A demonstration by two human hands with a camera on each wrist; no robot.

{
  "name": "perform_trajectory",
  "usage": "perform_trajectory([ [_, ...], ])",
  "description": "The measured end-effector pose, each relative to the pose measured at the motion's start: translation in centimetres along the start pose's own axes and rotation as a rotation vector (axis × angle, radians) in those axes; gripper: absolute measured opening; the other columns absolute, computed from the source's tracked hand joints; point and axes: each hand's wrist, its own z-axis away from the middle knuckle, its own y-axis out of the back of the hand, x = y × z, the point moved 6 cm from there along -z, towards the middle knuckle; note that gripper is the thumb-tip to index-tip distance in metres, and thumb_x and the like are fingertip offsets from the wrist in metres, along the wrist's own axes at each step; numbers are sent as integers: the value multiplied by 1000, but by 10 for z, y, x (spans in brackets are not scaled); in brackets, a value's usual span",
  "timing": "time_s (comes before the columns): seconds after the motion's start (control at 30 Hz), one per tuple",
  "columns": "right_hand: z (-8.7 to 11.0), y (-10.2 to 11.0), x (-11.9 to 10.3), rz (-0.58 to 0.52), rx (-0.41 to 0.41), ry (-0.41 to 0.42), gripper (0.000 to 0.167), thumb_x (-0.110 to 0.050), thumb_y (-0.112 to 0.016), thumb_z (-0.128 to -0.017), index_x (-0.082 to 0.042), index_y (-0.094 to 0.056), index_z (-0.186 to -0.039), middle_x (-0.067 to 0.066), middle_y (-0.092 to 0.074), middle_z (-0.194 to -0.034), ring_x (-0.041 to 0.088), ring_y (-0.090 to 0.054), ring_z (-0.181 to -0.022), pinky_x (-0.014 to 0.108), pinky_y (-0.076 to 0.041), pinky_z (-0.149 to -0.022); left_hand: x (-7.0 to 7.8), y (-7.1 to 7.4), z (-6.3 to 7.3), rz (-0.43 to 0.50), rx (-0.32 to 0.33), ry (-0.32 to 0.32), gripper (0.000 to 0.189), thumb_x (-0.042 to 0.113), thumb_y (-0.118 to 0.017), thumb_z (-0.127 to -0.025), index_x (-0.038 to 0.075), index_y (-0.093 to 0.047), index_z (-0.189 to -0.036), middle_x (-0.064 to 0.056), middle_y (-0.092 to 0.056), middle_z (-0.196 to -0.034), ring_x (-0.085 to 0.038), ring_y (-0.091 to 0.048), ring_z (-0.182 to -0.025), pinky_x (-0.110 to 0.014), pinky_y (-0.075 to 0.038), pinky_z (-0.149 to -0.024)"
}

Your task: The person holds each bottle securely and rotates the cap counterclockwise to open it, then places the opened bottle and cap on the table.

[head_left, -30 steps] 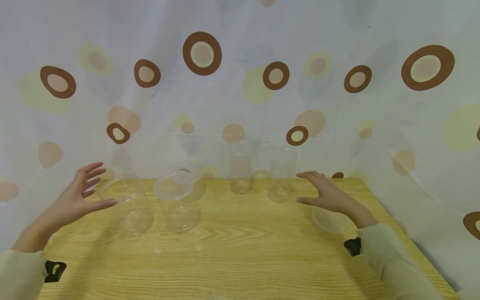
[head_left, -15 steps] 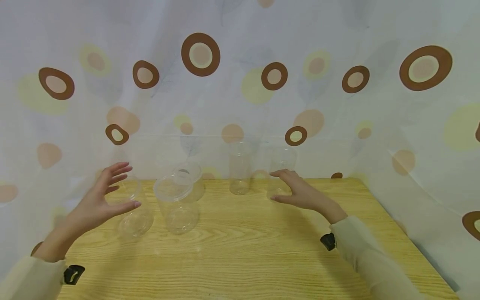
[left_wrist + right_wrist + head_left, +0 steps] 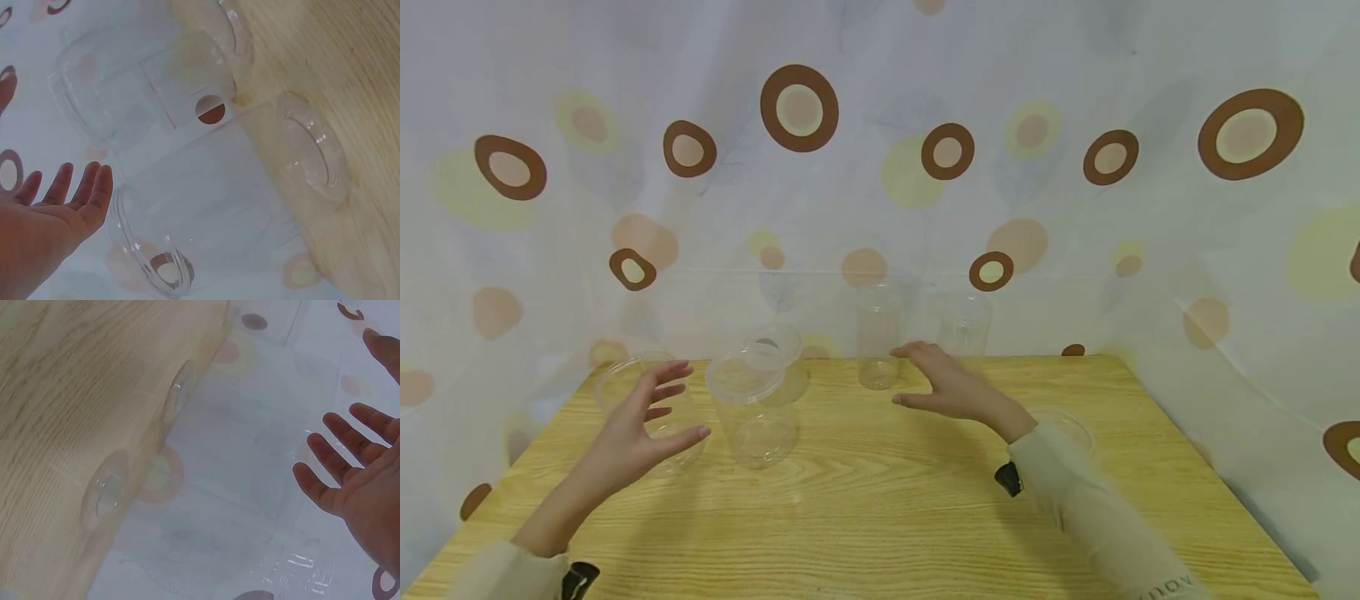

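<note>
My left hand (image 3: 632, 437), fingers spread and softly bent, hovers in front of a wide clear plastic tub (image 3: 617, 387), partly covering it. To its right stands another wide clear tub (image 3: 754, 421) with a thick rim; a third tub (image 3: 795, 375) shows behind. My right hand (image 3: 951, 387) is held in the air, thumb and fingers apart, between two tall clear plastic cups. The left cup (image 3: 878, 333) is just past its fingertips; the other cup (image 3: 968, 321) is partly hidden behind the hand. Both wrist views show nothing held by the left hand (image 3: 56, 215) or right hand (image 3: 369, 487).
A clear round lid-like piece (image 3: 1071, 423) lies on the right of the wooden table (image 3: 850, 517), partly behind the right sleeve. A pale curtain (image 3: 865, 208) with brown and yellow circles hangs along the back and sides.
Both hands have moved inward: the left hand to the right across the left tub, the right hand leftward past the right tall cup. Tubs and cups have stayed in place.
</note>
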Motion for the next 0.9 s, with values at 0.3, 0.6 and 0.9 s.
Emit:
perform_trajectory([
  [0.3, -22, -20, -12, -109, 9, 24, 63, -38, -59, -88, -11, -34, -139, 8, -37, -141, 26, -35, -130, 47, -32, -105, -14, -28, 10, 40, 0, 106, 74, 20, -71, -80, 1, -28, -137, -21, -40, -134, -44, -44, -116, -60, -40, -86],
  [0.6, -43, -37, -21, -233, 76, 57, 60, -34, -61, -88, -12, -36, -137, 9, -42, -136, 28, -40, -125, 46, -36, -101, -29, -53, 9, 23, -51, 195, 84, 26, -71, -80, -4, -19, -139, -28, -35, -136, -49, -42, -117, -59, -41, -88],
  [0.9, -65, -53, -30, -344, 117, 70, 58, -32, -62, -87, -14, -37, -136, 5, -43, -136, 24, -42, -123, 46, -37, -101, -45, -67, 1, 61, -97, 252, 91, 28, -71, -80, -5, -12, -141, -33, -31, -136, -53, -39, -118, -60, -39, -90],
])
